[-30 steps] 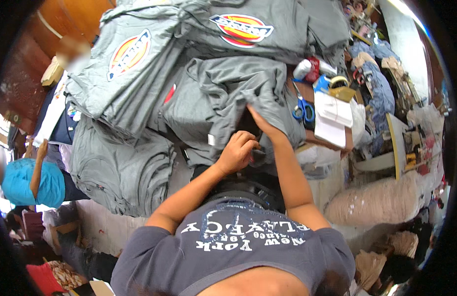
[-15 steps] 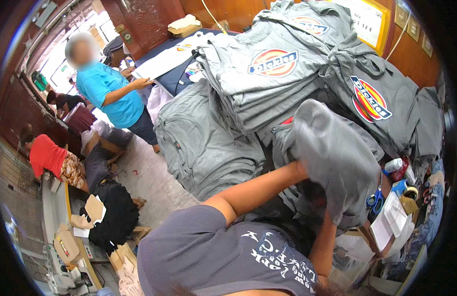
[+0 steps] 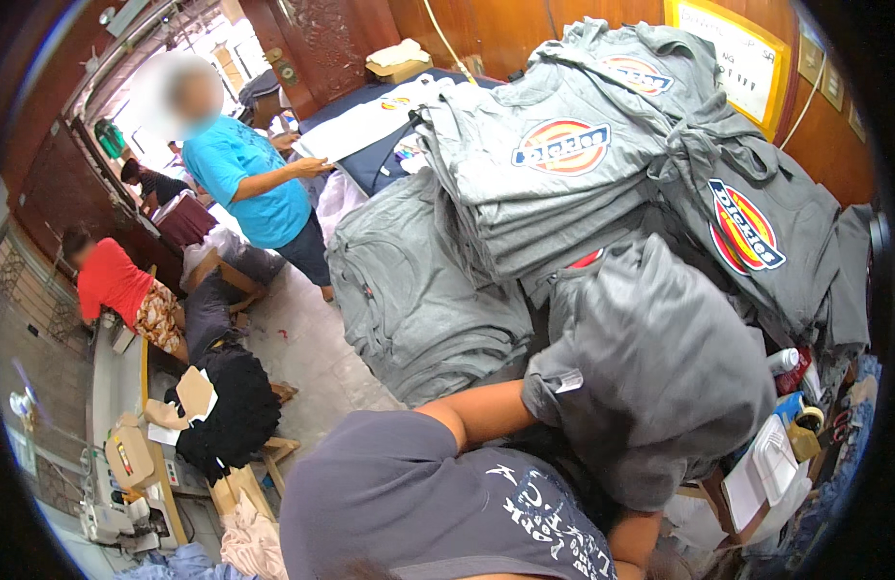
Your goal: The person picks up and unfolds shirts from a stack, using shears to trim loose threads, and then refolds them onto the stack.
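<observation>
A grey T-shirt [image 3: 660,367] is bunched and billowed over both my hands in front of my chest. My left forearm [image 3: 496,411] goes into it at the left, beside a small white label on the cloth. My right forearm [image 3: 636,536] enters from below. Both hands are hidden by the fabric, so their fingers do not show. Just beyond stands a tall stack of folded grey shirts [image 3: 534,227] with a red, yellow and blue logo patch. Another grey shirt with a similar patch [image 3: 744,227] drapes at the right.
A plain grey shirt pile [image 3: 418,280] lies left of the tall stack. Scissors, a tape roll [image 3: 810,419] and a white tray [image 3: 774,459] crowd the right. A person in a blue shirt [image 3: 249,184] handles white cloth at the far left. Another in red [image 3: 118,280] leans over a bench.
The grey shirt has swung down and nearer to me, spreading wider over my hands. My left forearm is lower and more covered. The view has shifted slightly.
</observation>
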`<state>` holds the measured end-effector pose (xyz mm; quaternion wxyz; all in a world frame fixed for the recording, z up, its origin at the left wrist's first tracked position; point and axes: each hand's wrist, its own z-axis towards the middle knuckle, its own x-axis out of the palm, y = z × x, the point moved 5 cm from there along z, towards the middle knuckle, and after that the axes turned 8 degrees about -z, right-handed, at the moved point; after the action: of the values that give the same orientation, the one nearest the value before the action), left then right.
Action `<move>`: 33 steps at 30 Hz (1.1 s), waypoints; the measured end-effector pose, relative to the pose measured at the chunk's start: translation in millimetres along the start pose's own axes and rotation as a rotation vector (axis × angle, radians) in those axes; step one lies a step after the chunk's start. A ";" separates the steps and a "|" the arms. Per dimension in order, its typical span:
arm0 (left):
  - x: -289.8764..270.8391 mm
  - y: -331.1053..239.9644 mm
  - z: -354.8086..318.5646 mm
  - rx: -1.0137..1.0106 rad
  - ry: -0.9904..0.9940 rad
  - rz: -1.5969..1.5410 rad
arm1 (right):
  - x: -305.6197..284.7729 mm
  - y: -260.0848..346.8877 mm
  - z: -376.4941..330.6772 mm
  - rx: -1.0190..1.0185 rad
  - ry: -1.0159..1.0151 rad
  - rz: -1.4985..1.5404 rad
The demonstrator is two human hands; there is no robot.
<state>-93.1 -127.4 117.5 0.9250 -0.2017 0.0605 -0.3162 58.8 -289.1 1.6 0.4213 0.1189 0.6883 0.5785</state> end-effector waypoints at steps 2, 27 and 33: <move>-0.5 6.1 10.5 0.016 0.001 0.024 | -10.0 3.0 14.1 0.012 -0.043 0.078; -48.3 -23.4 78.7 0.332 -0.085 0.102 | -31.9 -10.6 12.4 0.125 -0.092 0.303; -48.9 -71.2 85.3 0.588 -0.223 0.039 | -32.0 -12.7 21.4 0.153 -0.094 0.337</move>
<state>-151.4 -120.2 223.8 0.9506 0.0422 -0.1313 -0.2783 98.0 -298.9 4.9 0.3399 0.2911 0.6802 0.5806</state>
